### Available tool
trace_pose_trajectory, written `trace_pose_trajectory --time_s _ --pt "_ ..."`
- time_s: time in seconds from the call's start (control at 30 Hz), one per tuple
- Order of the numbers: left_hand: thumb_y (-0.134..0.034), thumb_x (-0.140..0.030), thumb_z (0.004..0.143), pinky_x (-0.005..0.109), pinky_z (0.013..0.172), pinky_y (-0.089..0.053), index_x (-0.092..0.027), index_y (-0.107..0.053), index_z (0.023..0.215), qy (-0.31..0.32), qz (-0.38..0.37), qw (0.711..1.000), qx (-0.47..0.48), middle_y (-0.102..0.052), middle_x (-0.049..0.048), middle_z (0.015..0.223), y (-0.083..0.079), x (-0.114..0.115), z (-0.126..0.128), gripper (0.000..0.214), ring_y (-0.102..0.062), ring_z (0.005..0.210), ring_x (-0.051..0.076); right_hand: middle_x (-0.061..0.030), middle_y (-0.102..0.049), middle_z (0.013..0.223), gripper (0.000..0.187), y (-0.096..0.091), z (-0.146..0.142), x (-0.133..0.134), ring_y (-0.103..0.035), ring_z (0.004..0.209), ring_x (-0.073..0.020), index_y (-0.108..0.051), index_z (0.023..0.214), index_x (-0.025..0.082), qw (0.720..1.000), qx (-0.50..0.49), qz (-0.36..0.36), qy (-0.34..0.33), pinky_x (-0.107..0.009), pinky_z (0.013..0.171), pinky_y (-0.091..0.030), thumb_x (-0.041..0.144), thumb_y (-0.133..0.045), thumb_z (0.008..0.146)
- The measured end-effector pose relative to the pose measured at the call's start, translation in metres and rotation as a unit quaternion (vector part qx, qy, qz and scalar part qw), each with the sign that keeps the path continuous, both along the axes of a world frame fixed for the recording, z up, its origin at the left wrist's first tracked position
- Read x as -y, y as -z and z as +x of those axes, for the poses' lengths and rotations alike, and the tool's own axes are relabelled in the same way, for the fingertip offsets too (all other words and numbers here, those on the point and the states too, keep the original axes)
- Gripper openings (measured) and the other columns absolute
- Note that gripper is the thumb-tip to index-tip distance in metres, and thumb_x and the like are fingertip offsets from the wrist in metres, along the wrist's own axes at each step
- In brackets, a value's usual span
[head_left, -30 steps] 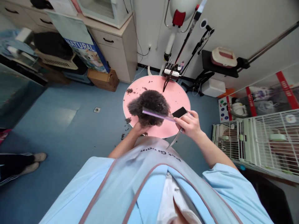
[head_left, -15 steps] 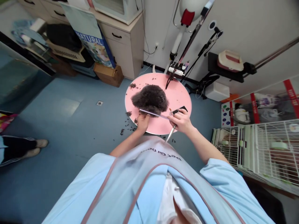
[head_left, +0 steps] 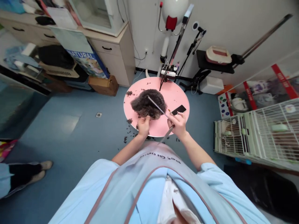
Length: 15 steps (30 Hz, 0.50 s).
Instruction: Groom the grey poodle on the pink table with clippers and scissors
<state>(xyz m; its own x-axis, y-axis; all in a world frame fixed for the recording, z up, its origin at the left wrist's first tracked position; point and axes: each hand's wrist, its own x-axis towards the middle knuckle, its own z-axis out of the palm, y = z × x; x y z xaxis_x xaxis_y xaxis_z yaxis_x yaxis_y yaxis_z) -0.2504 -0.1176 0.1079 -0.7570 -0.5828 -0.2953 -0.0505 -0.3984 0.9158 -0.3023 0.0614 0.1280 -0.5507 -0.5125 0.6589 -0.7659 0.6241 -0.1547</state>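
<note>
A small dog [head_left: 153,100] with curly dark grey fur stands or sits on the round pink table [head_left: 176,93]; its face cannot be made out. My left hand [head_left: 143,127] is closed at the dog's near side, pinching fur or a leg, I cannot tell which. A long thin comb [head_left: 157,105] slants up and left from my right hand [head_left: 177,123], its far end over the dog's back. The same hand holds scissors [head_left: 167,134], their blades directed down toward my apron. A black phone [head_left: 178,109] lies just beyond my right fingers.
Fur clippings [head_left: 129,93] lie on the table and on the floor. A grooming arm [head_left: 178,40] and a tool holder [head_left: 168,73] stand at the table's back. Wire cages [head_left: 261,137] are on the right, cabinets [head_left: 109,53] at back left. A person's shoes [head_left: 42,171] show at left.
The comb's far end has lifted from the dog's near lower side to over its back, now at a steeper slant. My left hand still grips near the same spot. The view has shifted slightly.
</note>
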Motion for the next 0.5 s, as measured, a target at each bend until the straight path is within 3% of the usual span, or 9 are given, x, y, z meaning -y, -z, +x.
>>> trace_pose_trajectory --time_s 0.27,0.4,0.5 --pt "-0.071 -0.037 0.077 0.018 0.044 -0.031 -0.014 -0.053 0.058 0.105 0.008 0.994 -0.016 -0.05 -0.0021 0.05 -0.017 0.024 -0.019 0.034 -0.041 0.044 0.006 0.0016 -0.063 0.064 0.024 0.036 0.045 0.052 -0.056 0.064 -0.0117 -0.072 0.099 0.022 0.974 0.055 -0.065 0.208 -0.035 0.091 -0.036 0.016 -0.053 0.087" --pt "-0.072 -0.038 0.075 0.019 0.046 -0.035 -0.014 -0.057 0.06 0.137 -0.014 0.99 -0.024 -0.056 0.0001 0.054 -0.014 0.032 -0.019 0.033 -0.046 0.048 0.007 0.0029 -0.062 0.062 0.024 0.037 0.061 0.065 -0.056 0.062 -0.0108 -0.072 0.101 0.023 0.975 0.036 -0.065 0.211 -0.034 0.092 -0.037 0.016 -0.054 0.087" --pt "-0.072 -0.039 0.073 0.019 0.046 -0.037 -0.014 -0.057 0.059 0.139 -0.011 0.99 -0.014 -0.056 -0.0008 0.052 -0.013 0.036 -0.019 0.032 -0.047 0.046 0.008 0.0009 -0.067 0.067 0.024 0.03 0.062 0.06 -0.057 0.063 -0.0114 -0.072 0.1 0.02 0.969 0.023 -0.06 0.238 -0.033 0.093 -0.04 0.015 -0.053 0.087"
